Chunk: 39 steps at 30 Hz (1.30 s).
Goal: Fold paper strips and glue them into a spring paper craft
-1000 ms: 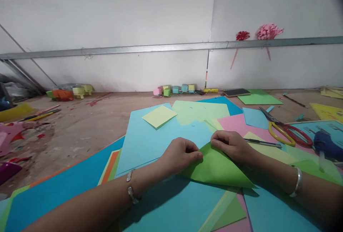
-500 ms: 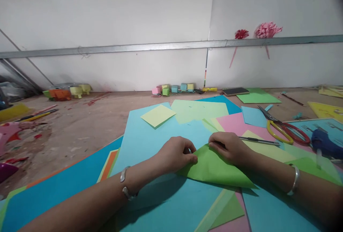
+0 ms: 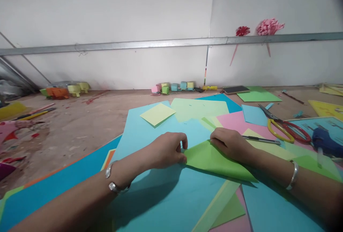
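Observation:
A bright green sheet of paper (image 3: 217,162), folded over into a rough triangle, lies on a large light-blue sheet (image 3: 158,189). At its left corner, my left hand (image 3: 167,150) has the thumb and bent fingers closed on the paper's tip. My right hand (image 3: 232,144) is curled over the upper edge of the fold, fingertips tucked down against the paper. The underside of the fold and some of the right fingers are hidden. Just behind my right hand lies a slim craft knife or pen (image 3: 261,140). A silver bangle circles each wrist.
Scissors (image 3: 288,130) with yellow and red handles lie at right, beside a dark blue glue-gun-like tool (image 3: 327,142). A pale yellow square (image 3: 157,114) rests on the blue sheet. Small folded paper pieces (image 3: 174,87) line the wall (image 3: 107,18). A dark phone-like slab (image 3: 235,90) lies at back.
My left hand has shifted left and slightly up, now at the very tip of the green paper. The paper's fold looks flatter. My right hand stays on the upper edge.

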Each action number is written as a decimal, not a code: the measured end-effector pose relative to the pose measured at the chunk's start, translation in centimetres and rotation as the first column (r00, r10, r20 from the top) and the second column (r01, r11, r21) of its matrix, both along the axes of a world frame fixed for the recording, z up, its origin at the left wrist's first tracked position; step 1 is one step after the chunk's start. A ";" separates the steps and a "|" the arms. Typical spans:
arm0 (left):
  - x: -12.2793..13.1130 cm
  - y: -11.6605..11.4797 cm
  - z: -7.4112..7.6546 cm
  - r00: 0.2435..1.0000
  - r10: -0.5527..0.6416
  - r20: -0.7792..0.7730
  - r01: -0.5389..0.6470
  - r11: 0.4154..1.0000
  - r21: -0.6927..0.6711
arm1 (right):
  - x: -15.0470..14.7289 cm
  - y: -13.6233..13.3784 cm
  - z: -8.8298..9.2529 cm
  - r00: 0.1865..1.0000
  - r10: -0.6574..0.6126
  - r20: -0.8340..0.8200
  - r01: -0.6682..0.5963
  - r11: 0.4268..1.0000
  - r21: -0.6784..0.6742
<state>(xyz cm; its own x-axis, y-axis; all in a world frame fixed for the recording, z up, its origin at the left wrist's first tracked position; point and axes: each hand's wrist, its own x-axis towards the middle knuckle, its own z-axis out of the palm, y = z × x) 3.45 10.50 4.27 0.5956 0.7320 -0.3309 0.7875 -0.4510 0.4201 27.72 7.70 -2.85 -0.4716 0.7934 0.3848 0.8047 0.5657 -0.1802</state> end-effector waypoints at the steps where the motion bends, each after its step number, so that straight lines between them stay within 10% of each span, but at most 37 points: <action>1: 0.0 0.0 0.2 1.000 0.010 -0.009 -0.010 1.000 0.004 | 0.0 0.0 -0.1 1.000 -0.003 0.025 0.002 1.000 0.014; 14: -0.1 0.8 -0.5 1.000 0.001 -0.002 -0.002 0.990 -0.143 | -0.2 0.1 -0.8 0.964 -0.051 0.261 -0.011 0.973 0.229; 27: 0.0 0.1 -0.6 0.984 -0.118 -0.130 0.140 0.975 0.174 | -0.7 -0.5 0.1 0.924 -0.022 0.381 -0.093 0.956 0.279; 33: 0.1 -1.3 -1.1 0.874 -0.482 -0.060 0.483 0.849 0.215 | -0.6 -0.3 -0.1 0.924 -0.029 0.381 -0.074 0.965 0.253; 39: -0.2 -1.7 -0.4 0.783 -0.604 -0.147 0.622 0.759 0.195 | -0.5 -0.3 -0.2 0.933 -0.034 0.357 -0.049 0.974 0.221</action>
